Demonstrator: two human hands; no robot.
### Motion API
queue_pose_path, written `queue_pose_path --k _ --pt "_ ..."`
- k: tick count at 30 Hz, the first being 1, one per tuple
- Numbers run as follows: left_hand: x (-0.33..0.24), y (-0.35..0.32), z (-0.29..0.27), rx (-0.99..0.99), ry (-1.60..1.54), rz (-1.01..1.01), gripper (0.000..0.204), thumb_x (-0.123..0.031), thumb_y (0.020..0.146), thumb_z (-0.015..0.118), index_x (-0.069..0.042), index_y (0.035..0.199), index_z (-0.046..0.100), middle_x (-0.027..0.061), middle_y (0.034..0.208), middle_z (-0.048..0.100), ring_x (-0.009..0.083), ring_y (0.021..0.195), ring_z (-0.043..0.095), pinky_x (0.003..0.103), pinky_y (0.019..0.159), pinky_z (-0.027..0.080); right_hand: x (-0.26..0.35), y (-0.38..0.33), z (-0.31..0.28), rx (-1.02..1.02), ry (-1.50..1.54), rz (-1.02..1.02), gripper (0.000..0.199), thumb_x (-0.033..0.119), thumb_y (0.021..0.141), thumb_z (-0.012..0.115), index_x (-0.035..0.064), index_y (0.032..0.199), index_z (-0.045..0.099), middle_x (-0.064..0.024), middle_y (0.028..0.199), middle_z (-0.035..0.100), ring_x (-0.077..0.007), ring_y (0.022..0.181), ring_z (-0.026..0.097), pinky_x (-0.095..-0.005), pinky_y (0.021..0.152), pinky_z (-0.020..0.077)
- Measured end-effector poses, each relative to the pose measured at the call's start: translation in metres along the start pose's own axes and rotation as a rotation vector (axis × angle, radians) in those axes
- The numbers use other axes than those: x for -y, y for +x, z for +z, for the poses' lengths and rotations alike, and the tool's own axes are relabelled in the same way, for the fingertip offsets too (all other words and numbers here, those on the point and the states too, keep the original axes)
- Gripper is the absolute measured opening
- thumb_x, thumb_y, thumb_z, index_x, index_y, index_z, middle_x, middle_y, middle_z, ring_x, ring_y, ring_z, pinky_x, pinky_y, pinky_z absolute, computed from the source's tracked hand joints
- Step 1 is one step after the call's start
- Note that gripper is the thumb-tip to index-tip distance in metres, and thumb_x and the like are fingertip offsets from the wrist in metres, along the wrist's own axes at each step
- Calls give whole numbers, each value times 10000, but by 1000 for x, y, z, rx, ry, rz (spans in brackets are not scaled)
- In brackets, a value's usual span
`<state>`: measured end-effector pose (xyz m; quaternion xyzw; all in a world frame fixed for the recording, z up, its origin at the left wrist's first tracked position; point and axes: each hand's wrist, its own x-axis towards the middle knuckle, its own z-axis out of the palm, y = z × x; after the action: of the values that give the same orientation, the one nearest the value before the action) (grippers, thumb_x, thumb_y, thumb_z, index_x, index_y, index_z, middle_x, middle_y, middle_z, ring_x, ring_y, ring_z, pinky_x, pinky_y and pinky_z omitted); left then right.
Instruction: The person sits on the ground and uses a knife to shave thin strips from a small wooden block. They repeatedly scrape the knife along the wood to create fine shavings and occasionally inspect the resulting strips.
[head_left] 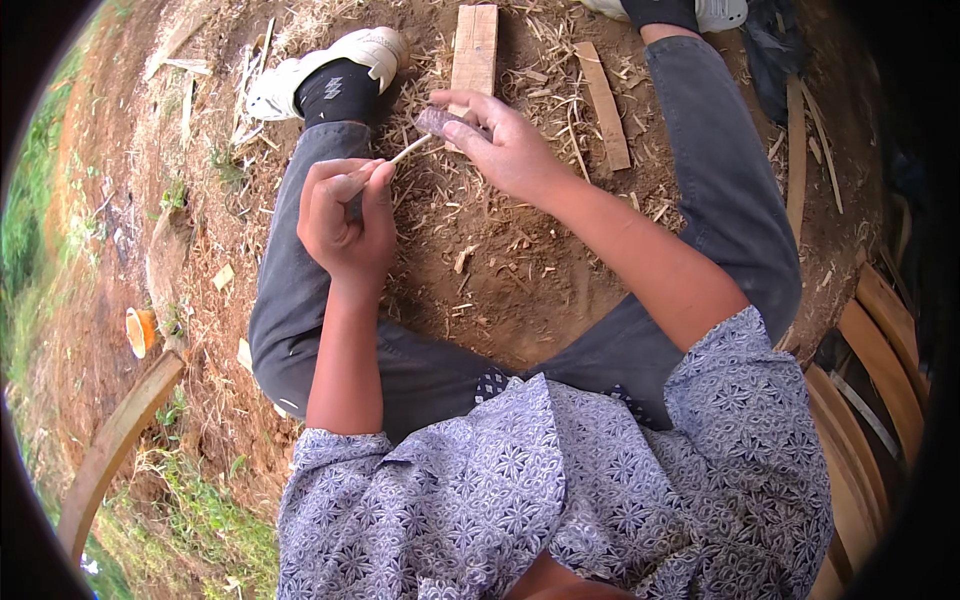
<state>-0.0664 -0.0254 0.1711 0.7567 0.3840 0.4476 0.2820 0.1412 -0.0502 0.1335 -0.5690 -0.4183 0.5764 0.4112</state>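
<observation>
The left hand is clenched around a thin pale stick, which is pinched between thumb and fingers so that its free end points up and to the right. The right hand is closed on a small dark purplish block, gripped between thumb and fingertips, and the block is held against the tip of the stick. Both hands are raised above the ground between the spread legs, with the left hand near the left knee.

Below the hands, bare brown earth is seen, strewn with pale shavings and chips. Just beyond the right hand a short flat plank is laid on the earth, and a narrower slat is set to its right, tilted. Grey trousers are worn, with black socks and white shoes; the left shoe is planted beside the plank. A blue patterned shirt fills the lower part of the view.

At the far left, a small orange cup is lying on the ground near grass, and a curved wooden piece is seen below it. At the right edge, more curved wooden slats are stacked.
</observation>
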Motion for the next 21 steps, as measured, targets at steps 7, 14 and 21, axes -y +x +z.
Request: queue_pose_path --k 7,14,21 --pt "-1 2 9 -92 -5 16 221 42 865 803 -10 851 589 141 832 691 210 710 694 292 620 550 -1 3 -11 -79 -414 -56 384 205 972 713 68 1330 682 -114 1134 713 -169 963 690 -318 820 546" --pt "-1 4 7 -116 -48 -62 188 32 895 783 -3 874 600 132 834 690 182 713 685 288 614 545 -7 -1 -2 33 -299 -251 388 188 1000 663 86 1374 676 -125 1302 705 -241 1258 644 -363 1052 507" --pt "3 7 6 -119 2 -27 182 28 905 772 -9 854 601 122 829 687 175 705 673 269 624 525 -5 -5 1 64 -255 -245 409 165 1056 579 86 1456 602 -142 1497 591 -263 1407 549 -375 1148 458"
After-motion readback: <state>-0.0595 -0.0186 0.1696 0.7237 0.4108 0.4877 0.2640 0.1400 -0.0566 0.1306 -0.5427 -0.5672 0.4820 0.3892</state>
